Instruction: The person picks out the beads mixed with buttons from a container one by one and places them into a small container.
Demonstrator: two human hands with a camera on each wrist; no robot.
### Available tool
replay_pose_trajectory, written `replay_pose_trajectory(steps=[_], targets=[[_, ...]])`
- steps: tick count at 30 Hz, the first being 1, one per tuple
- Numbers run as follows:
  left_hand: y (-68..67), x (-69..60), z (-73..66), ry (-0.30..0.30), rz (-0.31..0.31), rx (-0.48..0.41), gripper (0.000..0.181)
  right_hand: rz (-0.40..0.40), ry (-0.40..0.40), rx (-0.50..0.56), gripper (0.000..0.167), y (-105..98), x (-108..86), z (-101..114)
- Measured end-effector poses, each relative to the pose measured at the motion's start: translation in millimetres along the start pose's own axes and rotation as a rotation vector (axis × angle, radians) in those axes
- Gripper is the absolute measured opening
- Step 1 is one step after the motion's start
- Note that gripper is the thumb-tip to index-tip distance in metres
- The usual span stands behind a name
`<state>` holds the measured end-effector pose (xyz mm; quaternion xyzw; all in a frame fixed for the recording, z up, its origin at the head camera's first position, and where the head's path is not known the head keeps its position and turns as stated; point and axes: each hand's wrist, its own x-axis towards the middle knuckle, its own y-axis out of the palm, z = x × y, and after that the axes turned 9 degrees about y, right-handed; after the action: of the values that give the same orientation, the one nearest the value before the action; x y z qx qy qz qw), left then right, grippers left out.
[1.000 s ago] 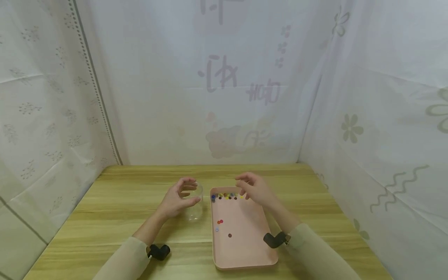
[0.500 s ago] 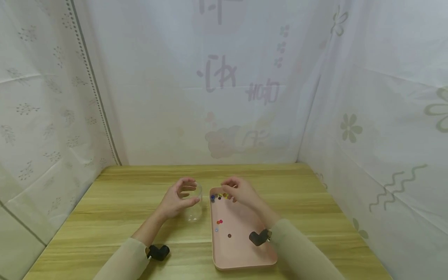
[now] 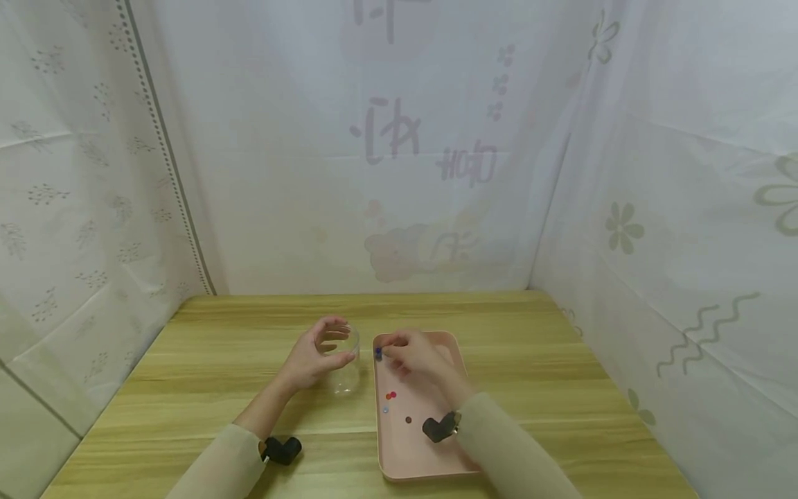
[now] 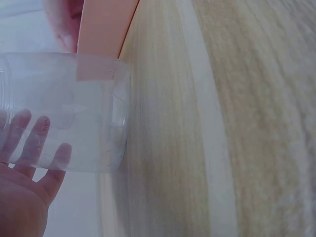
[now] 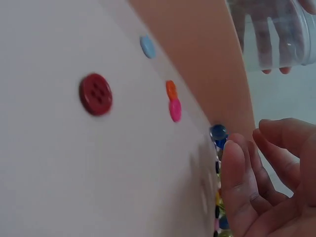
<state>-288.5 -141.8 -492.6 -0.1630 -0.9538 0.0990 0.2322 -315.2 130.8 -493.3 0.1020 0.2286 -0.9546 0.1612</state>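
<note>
My left hand (image 3: 314,353) holds a clear plastic jar (image 3: 345,378), its fingers and thumb round the sides. The jar stands upright on the table, left of a pink tray (image 3: 402,454). Over the tray's far left corner is my right hand (image 3: 416,357), fingers bent and thumb apart from them, with nothing visible between. Just beyond its fingertips lie dark blue pieces (image 5: 218,132). A row of small coloured pieces along the far wall is mostly hidden by this hand. Nearer lie a dark red button (image 5: 96,94), a light blue button (image 5: 147,46), an orange one (image 5: 171,89) and a pink one (image 5: 175,109).
The wood-grain table (image 3: 237,353) extends on both sides of the tray. Patterned white curtains (image 3: 287,173) hang behind and at both sides. A black wrist camera (image 3: 283,450) sits on the left sleeve. The tray's low wall (image 4: 103,29) stands between jar and buttons.
My right hand has moved left and slightly nearer along the tray's far end, down towards the blue pieces, now covering most of the row. The left hand and jar stay put.
</note>
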Motion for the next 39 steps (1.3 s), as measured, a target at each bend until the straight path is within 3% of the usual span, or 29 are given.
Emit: replay_pose_trajectory(steps=[8, 18, 39], targets=[[-0.9, 0.2, 0.7, 0.000, 0.003, -0.014, 0.063, 0.007, -0.009, 0.038, 0.014, 14, 4.3, -13], [-1.0, -0.6, 1.1, 0.001, 0.005, 0.001, 0.064, -0.020, -0.009, 0.055, 0.015, 16, 4.5, -19], [-0.7, -1.0, -1.4, 0.012, 0.012, 0.005, 0.065, -0.067, -0.021, -0.030, 0.023, 18, 2.6, -18]])
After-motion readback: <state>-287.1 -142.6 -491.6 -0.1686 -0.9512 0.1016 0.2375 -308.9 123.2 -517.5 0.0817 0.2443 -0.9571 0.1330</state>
